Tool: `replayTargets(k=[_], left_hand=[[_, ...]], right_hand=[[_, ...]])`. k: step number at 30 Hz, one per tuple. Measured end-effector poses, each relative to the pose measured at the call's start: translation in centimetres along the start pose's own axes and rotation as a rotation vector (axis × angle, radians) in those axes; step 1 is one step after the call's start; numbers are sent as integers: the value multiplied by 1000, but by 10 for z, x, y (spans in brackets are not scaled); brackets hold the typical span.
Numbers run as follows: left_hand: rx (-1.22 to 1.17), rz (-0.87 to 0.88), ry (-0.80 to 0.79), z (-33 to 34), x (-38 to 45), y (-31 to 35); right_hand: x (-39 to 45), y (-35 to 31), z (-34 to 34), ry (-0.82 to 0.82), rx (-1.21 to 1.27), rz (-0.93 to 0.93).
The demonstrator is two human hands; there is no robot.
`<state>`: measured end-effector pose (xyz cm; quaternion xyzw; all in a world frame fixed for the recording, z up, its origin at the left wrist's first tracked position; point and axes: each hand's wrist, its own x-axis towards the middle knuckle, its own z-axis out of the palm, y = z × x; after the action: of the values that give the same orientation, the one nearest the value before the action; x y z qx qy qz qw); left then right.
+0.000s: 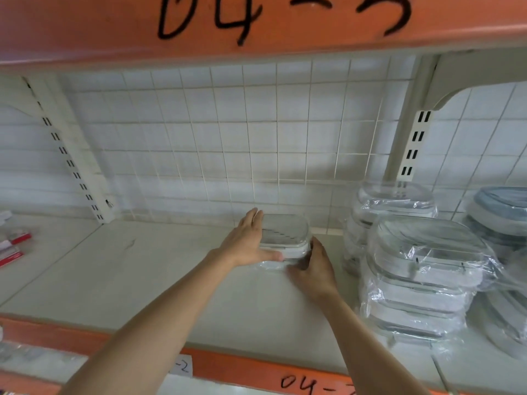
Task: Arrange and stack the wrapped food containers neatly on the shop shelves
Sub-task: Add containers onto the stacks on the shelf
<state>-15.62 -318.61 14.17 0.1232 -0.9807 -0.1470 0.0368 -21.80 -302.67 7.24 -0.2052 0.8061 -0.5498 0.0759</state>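
A: So, where does the wrapped container (285,236) sit?

B: Flat on the shelf (137,280), toward the back edge, close to the wire grid panel (228,132) behind it. It is pale, with a clear lid, and its plastic wrap spreads loose along the near side.

A: And the hands?

B: The left hand (247,244) lies against the container's left side, fingers straight and together along that edge, thumb stretched across the near face. The right hand (312,266) is at the near right corner, fingers bent against the wrap there. Whether it actually pinches the plastic or only presses on it, I cannot tell; the fingertips are hidden.

A: What stands beside it?

B: To the right, apart from it, a front stack of wrapped containers (422,277) reaches close to the shelf's front edge. A second stack (390,206) stands behind that one, by the slotted upright (413,143). Further right, near the frame's edge, are containers with blue-grey lids (502,215), also wrapped.

A: Anything on the left?

B: Small red-and-white packets (14,246) at the far left end of the shelf, blurred. The front lip is an orange strip (233,366) with handwritten marks starting "04-", and the shelf above has an orange edge (256,21) with similar black writing.
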Motion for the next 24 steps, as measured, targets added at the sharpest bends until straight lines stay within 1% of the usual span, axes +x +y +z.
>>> replayTargets(k=[2, 4, 7, 9, 11, 13, 20, 22, 24], left_hand=[[-51, -47, 102, 2, -19, -5], [-6, -96, 122, 4, -44, -15], [154, -121, 21, 0, -80, -33], [221, -118, -44, -9, -99, -43], [278, -103, -61, -17, -116, -47], [328, -74, -57, -21, -134, -46], [420, 51, 27, -17, -219, -52], [434, 66, 22, -12, -249, -59], [424, 66, -15, -5, -282, -67]], right_hand=[[2, -2, -2, 21, -24, -20], [0, -3, -3, 5, -80, -19], [-11, -7, -3, -21, -267, 25], [-22, -12, -5, -54, -445, 68], [-35, -19, -10, -109, -645, 81], [-51, -27, -15, -123, -759, 53], [-141, -53, -4, -115, -868, -140], [-175, -60, 6, -100, -865, -203], [-210, -64, 19, -128, -874, -262]])
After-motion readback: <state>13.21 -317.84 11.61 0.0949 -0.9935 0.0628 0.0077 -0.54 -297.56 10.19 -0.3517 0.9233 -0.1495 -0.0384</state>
